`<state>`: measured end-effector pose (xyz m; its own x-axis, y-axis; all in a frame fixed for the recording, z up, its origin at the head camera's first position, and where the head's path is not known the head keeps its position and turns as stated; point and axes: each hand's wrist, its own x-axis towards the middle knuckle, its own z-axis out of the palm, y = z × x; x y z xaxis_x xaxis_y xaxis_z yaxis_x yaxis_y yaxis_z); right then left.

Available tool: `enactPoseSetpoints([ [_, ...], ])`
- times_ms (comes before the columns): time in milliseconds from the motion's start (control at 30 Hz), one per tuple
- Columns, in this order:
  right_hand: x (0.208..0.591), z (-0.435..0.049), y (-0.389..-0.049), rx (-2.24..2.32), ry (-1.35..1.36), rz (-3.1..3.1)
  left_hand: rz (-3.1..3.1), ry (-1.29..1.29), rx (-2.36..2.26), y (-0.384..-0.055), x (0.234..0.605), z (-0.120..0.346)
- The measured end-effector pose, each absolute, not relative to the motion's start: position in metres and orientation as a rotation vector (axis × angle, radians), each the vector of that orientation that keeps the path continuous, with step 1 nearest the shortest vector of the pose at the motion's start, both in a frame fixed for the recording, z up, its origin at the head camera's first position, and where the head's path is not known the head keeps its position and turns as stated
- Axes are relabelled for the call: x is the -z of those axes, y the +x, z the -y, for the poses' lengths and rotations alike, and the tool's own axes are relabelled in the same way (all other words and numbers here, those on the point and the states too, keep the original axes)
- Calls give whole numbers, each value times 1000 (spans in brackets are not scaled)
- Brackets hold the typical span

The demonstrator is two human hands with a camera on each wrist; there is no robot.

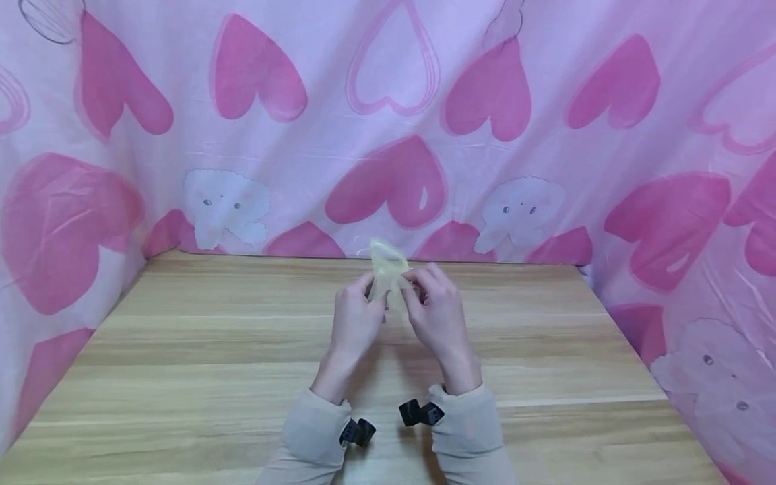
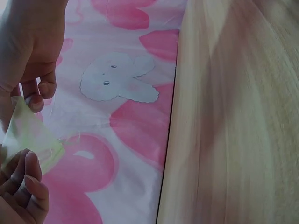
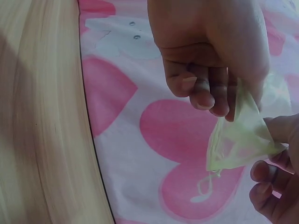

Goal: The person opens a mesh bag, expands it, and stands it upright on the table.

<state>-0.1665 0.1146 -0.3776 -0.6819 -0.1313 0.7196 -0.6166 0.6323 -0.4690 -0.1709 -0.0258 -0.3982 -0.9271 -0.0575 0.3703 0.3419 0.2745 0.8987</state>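
Both hands hold a small sheer pale-yellow drawstring pouch (image 1: 388, 261) up between them, over the far middle of the table. My left hand (image 1: 356, 315) pinches its left side; the fingers of my right hand (image 1: 438, 308) grip the opposite side. In the right wrist view the pouch (image 3: 240, 144) looks thin and see-through, with a looped string (image 3: 204, 185) dangling from one corner. The left wrist view shows my left fingers (image 2: 29, 179) on its lower part. Part of each thumb and forefinger is hidden by the fabric.
A wood-grain table (image 1: 212, 377) spreads under the arms. Behind it and at both sides hangs a pink curtain (image 1: 291, 162) with hearts and white cartoon animals, meeting the table's back edge. Small black devices (image 1: 358, 432) are strapped at both sleeve cuffs.
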Motion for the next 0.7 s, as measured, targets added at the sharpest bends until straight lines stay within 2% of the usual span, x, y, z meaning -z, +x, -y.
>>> enactPoseSetpoints([
  [700,376,-114,-166,-936,706,2123,2065,-382,883,-170,391,41],
])
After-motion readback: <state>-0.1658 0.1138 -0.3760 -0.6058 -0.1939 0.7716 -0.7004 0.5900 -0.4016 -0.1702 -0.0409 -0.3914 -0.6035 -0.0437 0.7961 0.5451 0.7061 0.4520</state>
